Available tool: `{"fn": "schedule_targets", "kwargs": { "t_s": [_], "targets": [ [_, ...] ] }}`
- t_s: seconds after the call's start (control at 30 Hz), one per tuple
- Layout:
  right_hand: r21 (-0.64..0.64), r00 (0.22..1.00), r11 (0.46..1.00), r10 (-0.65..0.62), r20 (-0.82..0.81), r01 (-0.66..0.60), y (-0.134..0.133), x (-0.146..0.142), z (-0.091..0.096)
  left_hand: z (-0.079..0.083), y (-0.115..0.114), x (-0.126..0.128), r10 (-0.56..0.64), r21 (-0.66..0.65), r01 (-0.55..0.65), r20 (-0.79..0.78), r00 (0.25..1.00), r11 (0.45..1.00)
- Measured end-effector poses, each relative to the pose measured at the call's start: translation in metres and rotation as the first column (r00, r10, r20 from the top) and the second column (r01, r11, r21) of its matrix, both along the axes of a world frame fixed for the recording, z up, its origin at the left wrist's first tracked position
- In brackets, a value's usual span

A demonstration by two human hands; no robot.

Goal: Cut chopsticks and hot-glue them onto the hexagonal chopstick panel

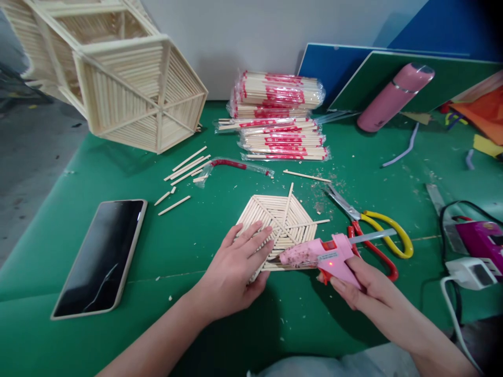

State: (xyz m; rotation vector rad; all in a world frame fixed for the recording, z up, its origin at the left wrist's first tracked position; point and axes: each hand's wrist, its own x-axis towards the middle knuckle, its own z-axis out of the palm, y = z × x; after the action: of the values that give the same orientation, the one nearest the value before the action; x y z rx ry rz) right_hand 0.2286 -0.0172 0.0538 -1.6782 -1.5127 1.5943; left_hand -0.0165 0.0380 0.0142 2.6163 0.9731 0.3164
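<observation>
A pink hot glue gun (302,254) with a lit red light and a clear glue stick in its back is gripped in my right hand (377,293). Its nozzle points left, close to the lower part of a hexagonal wooden-stick panel (298,212); whether it touches cannot be made out. My left hand (239,264) holds that panel at its lower left, fingers over the top and thumb at the near edge. Two sticks poke out past the panel's upper right side. Scissors (359,217) with one yellow and one red handle lie spread just beyond the glue gun.
A large stick-built structure (157,107) stands at back left. Wrapped chopstick packs (279,115) are stacked at the back, with loose sticks (188,166) nearby. A phone (100,259) lies left. A pink bottle (395,99) leans on boards; a white plug (473,272) and cables sit right.
</observation>
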Motion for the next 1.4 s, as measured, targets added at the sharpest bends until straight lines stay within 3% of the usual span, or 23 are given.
{"fn": "schedule_targets", "kwargs": {
  "t_s": [0.23,0.53,0.87,1.23,1.4],
  "targets": [
    [-0.014,1.0,1.0,0.009,0.006,-0.009,0.002,-0.004,0.004,0.0,0.001,-0.001,-0.004,-0.005,0.004,0.0,1.0,1.0],
    [-0.036,0.999,0.999,-0.039,0.031,0.04,-0.014,0.022,-0.015,0.0,0.0,0.0,0.005,-0.004,-0.005,0.015,1.0,1.0],
    [-0.03,0.999,1.0,-0.008,-0.043,0.007,0.001,-0.002,-0.006,0.0,0.0,-0.001,0.012,0.003,-0.012,-0.002,1.0,1.0],
    [-0.056,0.999,0.997,-0.047,-0.012,0.047,-0.01,0.017,-0.01,-0.001,-0.001,-0.002,0.012,0.004,-0.012,-0.028,1.0,1.0],
    [-0.024,1.0,0.999,-0.029,0.0,0.029,-0.007,0.007,-0.009,-0.002,0.0,-0.001,0.018,-0.002,-0.018,-0.026,1.0,1.0]
  ]
}}
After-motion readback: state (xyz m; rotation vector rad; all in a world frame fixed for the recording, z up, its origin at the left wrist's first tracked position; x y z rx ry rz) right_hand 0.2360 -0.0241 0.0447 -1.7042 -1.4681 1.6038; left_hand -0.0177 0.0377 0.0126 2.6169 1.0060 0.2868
